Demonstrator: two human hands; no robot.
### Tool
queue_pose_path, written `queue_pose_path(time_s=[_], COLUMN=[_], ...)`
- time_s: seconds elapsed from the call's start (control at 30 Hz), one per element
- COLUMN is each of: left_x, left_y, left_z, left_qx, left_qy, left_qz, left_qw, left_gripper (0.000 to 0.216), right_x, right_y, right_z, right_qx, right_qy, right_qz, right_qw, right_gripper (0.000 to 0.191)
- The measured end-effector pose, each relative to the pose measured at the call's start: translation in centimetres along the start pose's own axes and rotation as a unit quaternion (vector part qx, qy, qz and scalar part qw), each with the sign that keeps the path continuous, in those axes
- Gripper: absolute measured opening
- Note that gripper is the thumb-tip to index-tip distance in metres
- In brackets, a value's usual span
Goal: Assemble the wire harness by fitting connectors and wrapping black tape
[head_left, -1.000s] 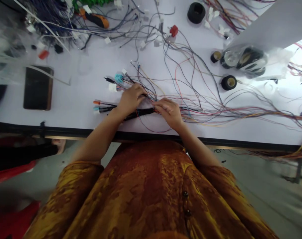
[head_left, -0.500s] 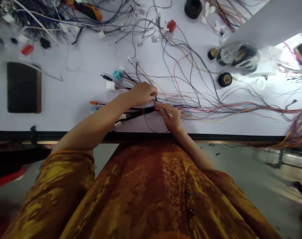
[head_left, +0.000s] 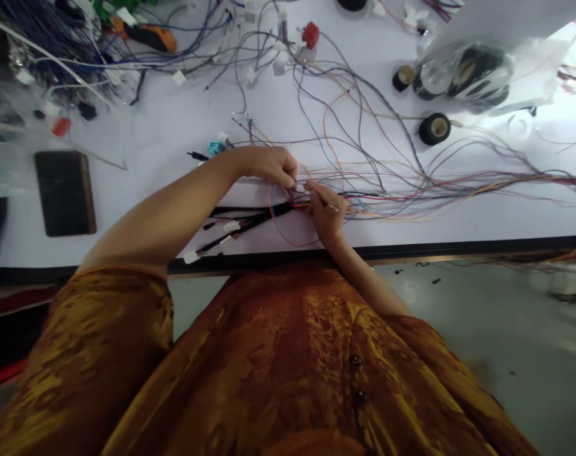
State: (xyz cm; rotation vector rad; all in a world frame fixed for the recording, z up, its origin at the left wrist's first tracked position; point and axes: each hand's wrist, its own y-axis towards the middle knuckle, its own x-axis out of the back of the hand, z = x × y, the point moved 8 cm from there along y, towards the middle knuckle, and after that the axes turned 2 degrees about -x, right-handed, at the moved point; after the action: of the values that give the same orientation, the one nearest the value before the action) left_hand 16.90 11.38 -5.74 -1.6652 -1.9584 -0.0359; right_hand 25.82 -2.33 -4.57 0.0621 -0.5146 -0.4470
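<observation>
Right hand (head_left: 328,214) has edged rightward; black bundle (head_left: 267,216) lies just left.

- White worktop (head_left: 164,136), black front edge
- Wiring harness (head_left: 267,216) near front, wires running right
- Smartphone (head_left: 64,193), left, screen up
- Two loose black tape rolls (head_left: 426,130), right
- Clear plastic bag (head_left: 530,73) beside them
- Red connector (head_left: 310,35), far middle
</observation>
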Motion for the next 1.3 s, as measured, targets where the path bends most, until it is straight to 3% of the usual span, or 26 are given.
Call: queue_pose_path(time_s=[0.1,0.23,0.37,0.47,0.57,0.67,0.87,0.97,1.03,1.1,1.2,1.3], left_x=[0.6,2.8,2.9,2.2,1.6,1.1,-0.1,0.4,1.2,1.7,2.1,1.3], left_y=[-0.3,-2.6,-5.7,-7.6,-8.6,-9.5,-10.2,-10.5,-10.5,-10.2,-10.3,-10.2], left_z=[-0.1,-0.3,1.1,3.5,5.0,5.6,6.2,5.7,4.4,3.1,3.4,5.6], left_qx=[-0.005,-0.01,0.031,0.079,0.068,0.053,0.065,0.105,0.097,0.072,0.08,0.104], left_qy=[-0.028,-0.066,-0.116,-0.233,-0.362,-0.418,-0.41,-0.289,-0.173,-0.097,-0.107,-0.252], left_qz=[-0.028,-0.183,-0.256,-0.298,-0.316,-0.344,-0.401,-0.419,-0.424,-0.438,-0.506,-0.535], left_qw=[0.999,0.981,0.959,0.922,0.875,0.839,0.817,0.854,0.884,0.891,0.852,0.8], left_gripper=[0.012,0.011,0.016,0.02,0.025,0.033,0.041,0.042,0.03,0.02,0.019,0.026], right_x=[-0.1,-0.3,-0.1,0.2,0.4,0.6,0.4,0.4,0.3,-0.3,-2.0,-1.9], right_y=[0.4,0.5,0.4,0.2,0.2,0.2,0.3,0.9,1.9,3.0,4.1,4.2], right_z=[-0.4,-1.0,-1.5,-1.9,-1.9,-1.7,-1.7,0.0,1.4,2.2,1.2,-0.1], right_qx=[-0.043,-0.068,-0.064,-0.076,-0.066,-0.041,-0.061,-0.021,0.033,0.071,0.07,0.06], right_qy=[0.008,0.026,0.031,0.038,0.03,0.008,0.057,0.033,-0.01,-0.057,-0.113,-0.099], right_qz=[0.002,0.033,0.035,0.021,0.007,0.01,0.096,0.132,0.137,0.141,0.173,0.153], right_qw=[0.999,0.997,0.997,0.996,0.997,0.999,0.992,0.99,0.99,0.986,0.976,0.981], right_gripper=[0.029,0.038,0.037,0.031,0.028,0.034,0.041,0.046,0.045,0.038,0.019,0.018])
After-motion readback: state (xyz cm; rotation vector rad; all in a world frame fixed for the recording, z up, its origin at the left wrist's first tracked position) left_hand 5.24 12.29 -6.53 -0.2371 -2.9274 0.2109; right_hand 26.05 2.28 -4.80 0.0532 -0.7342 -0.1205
